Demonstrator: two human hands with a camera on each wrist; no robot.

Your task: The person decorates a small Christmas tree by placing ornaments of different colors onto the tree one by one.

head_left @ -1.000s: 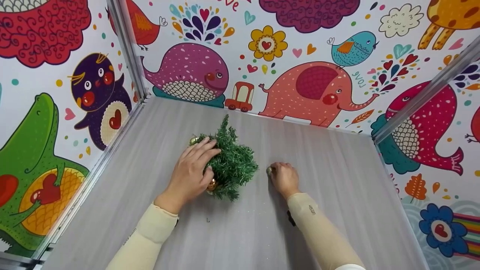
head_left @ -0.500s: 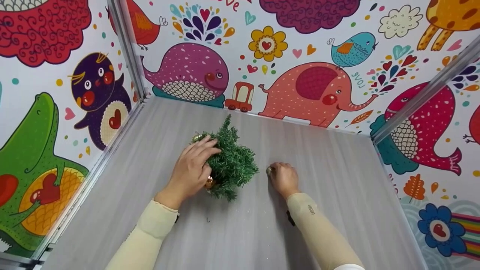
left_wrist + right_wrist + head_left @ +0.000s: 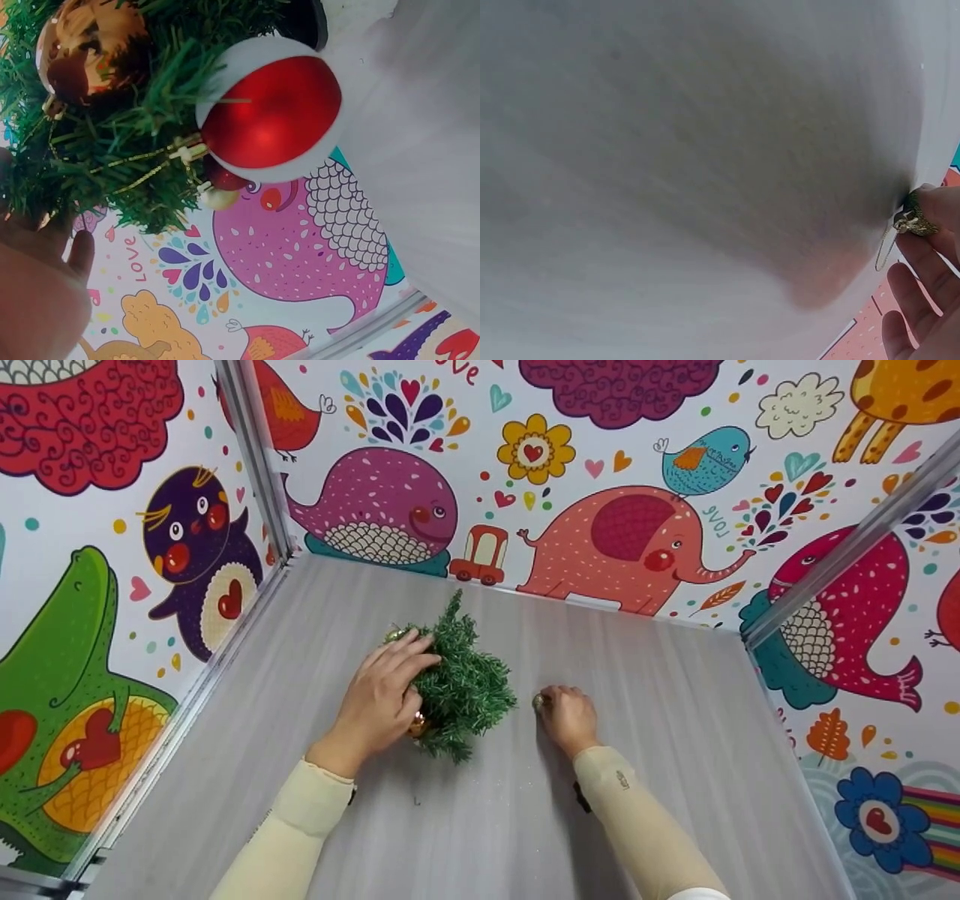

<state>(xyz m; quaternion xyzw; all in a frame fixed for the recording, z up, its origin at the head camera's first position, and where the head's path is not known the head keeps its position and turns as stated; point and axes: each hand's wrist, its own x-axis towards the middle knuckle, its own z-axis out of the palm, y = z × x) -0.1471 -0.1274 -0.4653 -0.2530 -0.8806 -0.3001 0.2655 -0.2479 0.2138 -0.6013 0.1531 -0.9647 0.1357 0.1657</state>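
A small green tinsel Christmas tree (image 3: 476,690) leans on the table, its tip pointing away. My left hand (image 3: 379,701) grips its left side, fingers bent over the branches. A copper bauble (image 3: 417,725) shows by the thumb, and a pale gold bauble (image 3: 394,634) beyond the fingertips. In the left wrist view, a red and white bauble (image 3: 274,112) hangs on gold thread near a shiny copper ball (image 3: 90,52). To the right of the tree, my right hand (image 3: 571,720) pinches a small gold ornament (image 3: 916,223) with a thread loop, low over the table. Its exact shape is partly hidden.
The grey wood-grain table (image 3: 675,780) is enclosed by cartoon-printed walls (image 3: 600,457). Metal rails (image 3: 255,457) run along the corners. A tiny dark hook-like bit (image 3: 417,801) lies in front of the tree, with glitter specks scattered around.
Over the last second the tree has turned slightly in my left hand, its tip shifting a little right. The copper bauble has moved slightly left. My right hand stays in place.
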